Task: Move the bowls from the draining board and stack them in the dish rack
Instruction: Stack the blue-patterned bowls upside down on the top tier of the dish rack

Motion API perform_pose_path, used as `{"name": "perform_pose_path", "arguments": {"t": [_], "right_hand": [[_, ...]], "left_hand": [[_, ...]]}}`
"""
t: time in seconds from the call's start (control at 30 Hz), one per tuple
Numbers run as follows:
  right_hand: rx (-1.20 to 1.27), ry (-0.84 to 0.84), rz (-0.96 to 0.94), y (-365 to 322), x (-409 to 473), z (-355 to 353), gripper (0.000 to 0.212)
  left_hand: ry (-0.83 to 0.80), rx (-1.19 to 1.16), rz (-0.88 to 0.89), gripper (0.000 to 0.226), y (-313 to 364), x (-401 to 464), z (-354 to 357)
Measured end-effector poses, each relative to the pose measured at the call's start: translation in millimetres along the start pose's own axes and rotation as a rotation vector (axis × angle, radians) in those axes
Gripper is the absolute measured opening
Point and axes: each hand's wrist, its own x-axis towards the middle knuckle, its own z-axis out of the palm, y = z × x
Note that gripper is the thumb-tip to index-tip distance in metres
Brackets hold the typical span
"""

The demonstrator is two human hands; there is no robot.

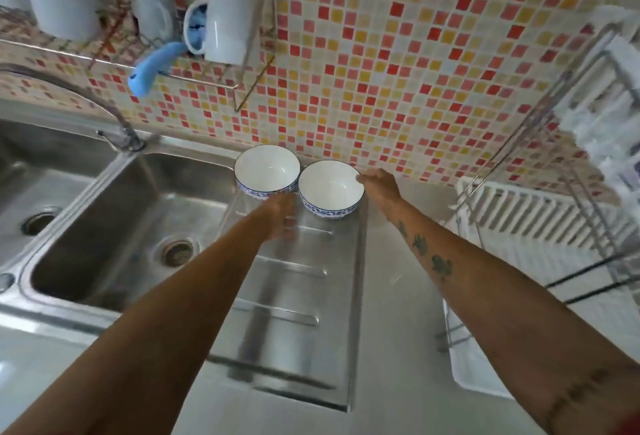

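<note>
Two white bowls with blue patterned outsides stand upright side by side at the far end of the steel draining board (pixel 294 296). The left bowl (pixel 266 167) is nearest the sink, the right bowl (pixel 329 185) beside it. My left hand (pixel 282 216) is blurred, just in front of the left bowl and between the two; whether it touches either one is unclear. My right hand (pixel 379 185) rests against the right rim of the right bowl, fingers at the edge. The white dish rack (pixel 540 226) with a metal frame stands to the right.
A double steel sink (pixel 114 226) with a tap (pixel 117 129) lies to the left. White mugs and a blue utensil hang on a wall rack (pixel 214 25) above. The tiled wall is right behind the bowls. White plates sit in the rack's upper tier (pixel 609 105).
</note>
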Motion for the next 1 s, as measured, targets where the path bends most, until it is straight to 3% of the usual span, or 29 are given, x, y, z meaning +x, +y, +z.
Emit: {"name": "perform_pose_path", "arguments": {"t": [0.37,0.53,0.83,1.0], "right_hand": [[0.199,-0.089,0.239,39.3,40.3,37.1,0.049],[0.260,-0.093,0.244,46.3,47.3,45.2,0.054],[0.291,-0.020,0.234,49.0,45.3,55.5,0.056],[0.380,0.192,0.201,25.7,23.8,38.2,0.054]], "left_hand": [[0.077,-0.108,-0.061,0.019,8.0,60.3,37.2],[0.107,-0.091,0.040,0.050,4.5,77.8,44.9],[0.077,-0.105,0.071,0.058,1.3,74.8,47.1],[-0.039,-0.139,0.164,0.059,5.4,33.6,58.5]]}}
